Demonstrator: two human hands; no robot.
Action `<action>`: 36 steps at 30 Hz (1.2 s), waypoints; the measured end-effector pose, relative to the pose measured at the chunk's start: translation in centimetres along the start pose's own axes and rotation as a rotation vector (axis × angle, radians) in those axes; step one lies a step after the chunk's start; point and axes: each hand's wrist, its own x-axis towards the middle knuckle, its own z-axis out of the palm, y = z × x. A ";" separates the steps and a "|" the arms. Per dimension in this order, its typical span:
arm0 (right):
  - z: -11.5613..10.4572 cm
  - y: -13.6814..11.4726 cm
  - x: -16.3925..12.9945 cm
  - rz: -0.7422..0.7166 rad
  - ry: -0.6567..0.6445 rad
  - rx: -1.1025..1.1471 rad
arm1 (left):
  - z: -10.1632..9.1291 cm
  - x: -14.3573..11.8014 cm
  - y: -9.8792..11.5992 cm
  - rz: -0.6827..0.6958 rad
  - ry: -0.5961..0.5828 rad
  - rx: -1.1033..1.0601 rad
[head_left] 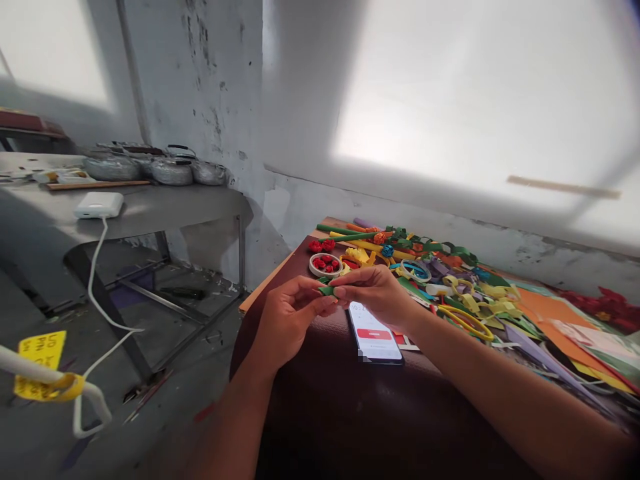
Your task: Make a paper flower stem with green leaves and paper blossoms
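At the centre of the frame I saw both hands meeting on a small green paper piece. The left hand pinched it from the left with thumb and fingertips closed narrow, and the right hand pinched its other end the same way, so the piece sat squarely between the two grips, held just above the table. It looked folded or rolled, though it was too small for me to be sure.

Directly below the right hand lay a phone, face up on the dark brown table, its screen lit with a red bar. Just beyond the hands stood a small white ring dish holding red paper rosettes. To the right of the frame spread a heap of coloured paper strips, loops and sheets in green, yellow, orange and purple.

At the upper left stood a grey metal bench with a white power adapter, its cable trailing down to the lower left. Behind everything ran a scuffed white wall.
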 end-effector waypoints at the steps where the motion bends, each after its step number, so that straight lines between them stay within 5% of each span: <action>1: 0.0 0.0 0.0 0.004 -0.008 0.005 | 0.0 0.0 0.0 0.024 0.024 0.020; 11: 0.1 -0.8 -0.2 0.170 0.017 0.026 | -0.1 -0.3 -0.8 0.168 0.138 0.119; 14: -0.5 -1.5 -0.3 0.100 -0.031 0.061 | -0.4 0.1 -1.1 0.123 0.167 -0.082; 20: -1.7 -1.5 -0.4 0.048 -0.151 0.005 | -0.8 0.4 -0.7 0.051 0.004 -0.293; 32: -1.6 -1.4 -0.7 -0.007 -0.182 -0.053 | -0.8 0.2 -1.2 0.132 0.011 -0.280; 36: -1.4 -1.3 -0.7 -0.130 -0.126 -0.119 | -0.7 0.2 -1.4 0.157 0.038 -0.212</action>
